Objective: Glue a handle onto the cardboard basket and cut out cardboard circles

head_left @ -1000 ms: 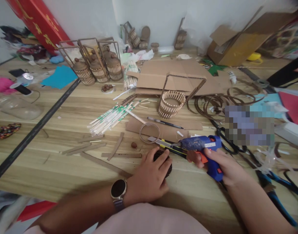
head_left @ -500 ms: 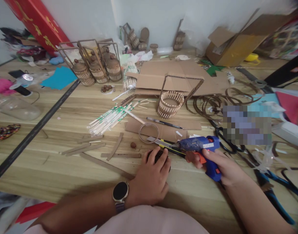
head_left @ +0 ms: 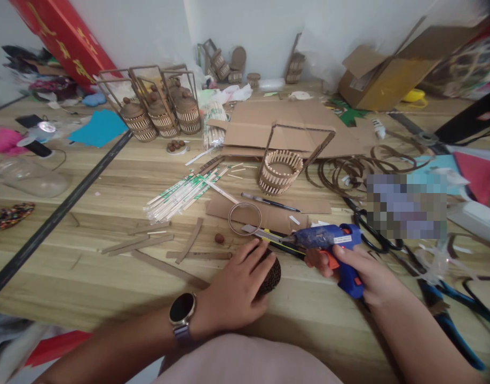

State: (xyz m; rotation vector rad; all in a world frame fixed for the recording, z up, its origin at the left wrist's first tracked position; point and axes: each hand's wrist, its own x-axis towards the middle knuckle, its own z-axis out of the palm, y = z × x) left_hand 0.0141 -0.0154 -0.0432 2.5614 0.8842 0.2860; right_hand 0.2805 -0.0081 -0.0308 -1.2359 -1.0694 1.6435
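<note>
Resting over the dark round piece [head_left: 274, 274] at lower centre, fingers half-spread, hold unclear, the left hand [head_left: 239, 285] sits nearest, while the right hand [head_left: 367, 272] grips the blue glue gun [head_left: 319, 236], nozzle [head_left: 289, 240] leftward, just above the piece.

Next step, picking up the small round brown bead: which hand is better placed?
Probably the left hand: it lies nearer the bead, over a dark brown, round, textured piece. The right hand is farther off and occupied, gripping the blue plastic glue gun.
</note>
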